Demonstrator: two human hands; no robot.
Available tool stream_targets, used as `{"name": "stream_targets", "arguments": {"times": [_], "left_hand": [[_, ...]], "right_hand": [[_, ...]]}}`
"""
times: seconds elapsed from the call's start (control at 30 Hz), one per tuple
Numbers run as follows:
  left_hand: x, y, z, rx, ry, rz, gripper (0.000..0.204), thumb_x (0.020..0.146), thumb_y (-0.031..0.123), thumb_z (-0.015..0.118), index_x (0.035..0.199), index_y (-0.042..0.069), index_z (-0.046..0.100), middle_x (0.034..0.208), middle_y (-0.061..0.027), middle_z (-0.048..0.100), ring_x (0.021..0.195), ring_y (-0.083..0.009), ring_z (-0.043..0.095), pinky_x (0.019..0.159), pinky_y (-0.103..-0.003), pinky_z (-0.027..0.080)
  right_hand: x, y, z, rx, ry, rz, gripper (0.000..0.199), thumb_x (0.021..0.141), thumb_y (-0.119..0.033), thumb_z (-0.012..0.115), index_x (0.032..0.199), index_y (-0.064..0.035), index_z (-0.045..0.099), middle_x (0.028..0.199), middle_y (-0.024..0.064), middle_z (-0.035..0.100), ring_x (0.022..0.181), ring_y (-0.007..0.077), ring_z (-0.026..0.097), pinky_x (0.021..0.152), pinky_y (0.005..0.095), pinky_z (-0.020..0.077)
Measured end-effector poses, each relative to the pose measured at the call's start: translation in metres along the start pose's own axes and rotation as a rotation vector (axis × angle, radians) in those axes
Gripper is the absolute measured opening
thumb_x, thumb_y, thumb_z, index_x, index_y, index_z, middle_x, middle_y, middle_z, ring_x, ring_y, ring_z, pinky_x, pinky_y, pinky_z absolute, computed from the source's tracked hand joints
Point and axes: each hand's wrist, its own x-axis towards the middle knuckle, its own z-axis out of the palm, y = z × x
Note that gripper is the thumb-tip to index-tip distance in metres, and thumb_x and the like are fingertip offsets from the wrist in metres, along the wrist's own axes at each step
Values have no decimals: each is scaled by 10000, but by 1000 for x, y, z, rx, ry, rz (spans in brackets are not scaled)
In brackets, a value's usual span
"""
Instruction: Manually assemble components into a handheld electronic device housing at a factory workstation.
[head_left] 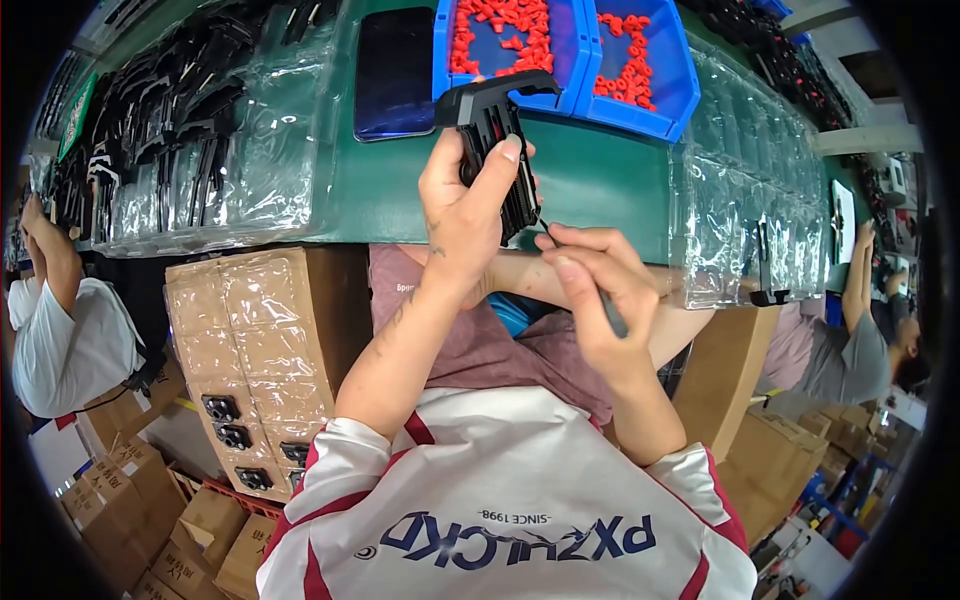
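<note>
My left hand is wrapped round a black plastic bracket, which has a hooked arm across its top and a grooved body. It is held tilted over the near edge of the green table. My right hand grips a thin dark tool, whose slender tip is at the bracket's lower end. Part of a grey handle shows between thumb and palm. I cannot tell whether the tip touches the bracket or goes into it.
Two blue bins of small red plastic pieces stand beyond my hands, beside a dark phone-like slab. Clear trays of black parts lie left; another clear tray lies right. Cardboard boxes and other people are on both sides.
</note>
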Motion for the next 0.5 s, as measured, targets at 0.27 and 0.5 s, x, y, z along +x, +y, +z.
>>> {"name": "stream_targets", "arguments": {"times": [0.27,0.5], "left_hand": [[3,2,4,73,-8,-5,238,894,110,596,1091,-6,530,893,-145,659,635,-174,621,566,-276,536],[4,10,-8,-45,-152,-71,180,891,101,601,1051,22,580,852,-89,658,624,-128,586,573,-240,491]], "right_hand": [[0,10,14,-249,-17,-189,174,891,5,532,974,64,673,1137,188,588,1011,296,628,869,372,516],[13,4,-10,339,-71,140,222,935,-44,487,944,108,648,1108,194,588,950,330,653,871,390,528]]}}
